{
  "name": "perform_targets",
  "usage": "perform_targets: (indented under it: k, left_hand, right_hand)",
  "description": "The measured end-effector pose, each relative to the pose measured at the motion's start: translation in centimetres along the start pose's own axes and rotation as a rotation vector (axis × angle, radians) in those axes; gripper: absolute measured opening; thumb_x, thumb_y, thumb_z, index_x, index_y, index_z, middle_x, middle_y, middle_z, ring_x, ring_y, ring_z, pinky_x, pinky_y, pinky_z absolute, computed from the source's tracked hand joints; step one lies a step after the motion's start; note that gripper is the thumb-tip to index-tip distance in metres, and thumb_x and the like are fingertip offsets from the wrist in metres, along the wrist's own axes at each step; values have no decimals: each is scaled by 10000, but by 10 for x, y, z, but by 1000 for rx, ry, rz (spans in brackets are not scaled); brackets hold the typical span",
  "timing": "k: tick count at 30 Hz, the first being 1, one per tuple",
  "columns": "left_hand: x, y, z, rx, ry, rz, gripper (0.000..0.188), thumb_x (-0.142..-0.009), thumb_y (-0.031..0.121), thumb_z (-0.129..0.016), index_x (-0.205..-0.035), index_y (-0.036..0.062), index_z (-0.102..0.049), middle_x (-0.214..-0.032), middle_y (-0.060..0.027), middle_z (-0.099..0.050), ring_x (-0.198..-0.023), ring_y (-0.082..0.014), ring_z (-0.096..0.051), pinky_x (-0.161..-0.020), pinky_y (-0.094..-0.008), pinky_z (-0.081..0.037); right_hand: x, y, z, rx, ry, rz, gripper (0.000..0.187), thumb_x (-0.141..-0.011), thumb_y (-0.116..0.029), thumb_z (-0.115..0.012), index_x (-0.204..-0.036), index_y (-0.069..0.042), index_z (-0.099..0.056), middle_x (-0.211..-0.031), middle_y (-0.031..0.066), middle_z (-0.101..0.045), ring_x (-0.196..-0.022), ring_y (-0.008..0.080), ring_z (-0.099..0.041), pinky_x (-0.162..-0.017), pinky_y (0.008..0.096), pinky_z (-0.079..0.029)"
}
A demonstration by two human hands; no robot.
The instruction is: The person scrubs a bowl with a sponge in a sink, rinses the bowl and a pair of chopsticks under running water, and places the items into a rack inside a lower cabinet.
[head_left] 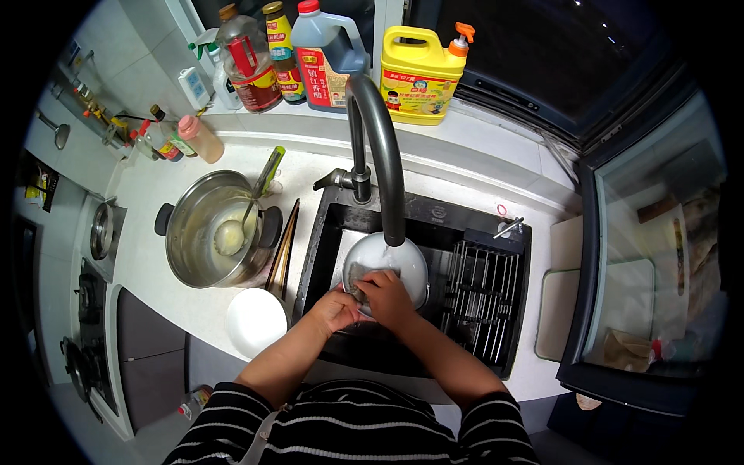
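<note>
Below the faucet spout, a pale bowl [413,271] is held over the black sink [314,267]. My left hand [336,310] is closed on its near left rim, with the thumb toward the inside. My right hand [386,297] pinches a grey dishcloth [359,276] and presses it against the bowl's inner left side. Part of the cloth and the bowl's near edge are hidden by my fingers. Water seems to lie in the bowl under the dark, curved faucet [393,178].
Left of the sink are a steel pot [180,252] with a ladle [230,236], chopsticks [288,240] and a white bowl [256,322]. A drain rack [484,298] spans the sink's right side. Bottles and a yellow jug [418,77] line the ledge. An open window [589,310] juts in at right.
</note>
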State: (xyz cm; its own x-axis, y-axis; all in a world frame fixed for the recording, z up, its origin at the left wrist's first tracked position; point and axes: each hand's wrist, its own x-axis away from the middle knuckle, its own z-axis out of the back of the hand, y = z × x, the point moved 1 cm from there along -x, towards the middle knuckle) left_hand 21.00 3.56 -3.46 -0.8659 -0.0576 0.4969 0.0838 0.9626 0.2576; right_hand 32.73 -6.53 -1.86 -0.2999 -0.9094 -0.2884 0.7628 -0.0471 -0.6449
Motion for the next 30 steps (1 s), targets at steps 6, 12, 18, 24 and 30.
perform_targets:
  k: [6,12,18,24,30]
  left_hand:
    - [-5,-5,0,74,57,-59,623,-611,-116,-459,-1210,54,-460,-1133,-177,-543,-1075,-369,-527,-877,-609,-411]
    - [-4,-12,-13,-18,122,-58,660,-606,-126,-456,-1227,97,-432,-1142,-169,-519,-1041,-391,-531,-821,-601,-446]
    - [1,-20,-3,-87,221,-136,718,-599,-157,-415,-1237,173,-423,-1124,-155,-509,-994,-393,-541,-765,-581,-489]
    - [2,-13,-6,-141,356,-262,752,-590,-161,-384,-1250,198,-405,-1147,-130,-480,-1034,-365,-515,-737,-586,-505]
    - [8,-10,-4,-163,395,-360,744,-594,-148,-378,-1256,190,-400,-1145,-120,-476,-1032,-346,-513,-737,-586,-508]
  right_hand:
    - [12,-7,25,295,2,-31,443,-708,-242,-656,-1138,-174,-574,-1167,73,-477,-1055,279,-436,-840,438,-375]
    - [-8,2,4,338,231,-256,562,-722,-278,-670,-1250,-194,-496,-1201,123,-438,-1058,323,-424,-831,459,-376]
    - [-9,28,-34,44,367,-434,413,-712,-52,-591,-1119,-115,-579,-987,123,-467,-942,319,-469,-832,391,-407]
    - [9,76,-56,-1347,271,-1195,214,-777,-106,-485,-959,-59,-586,-890,96,-609,-725,234,-585,-639,359,-506]
    - [-16,54,-24,-1868,172,-1201,321,-861,-309,-491,-1030,-42,-545,-935,125,-611,-837,249,-611,-703,390,-524]
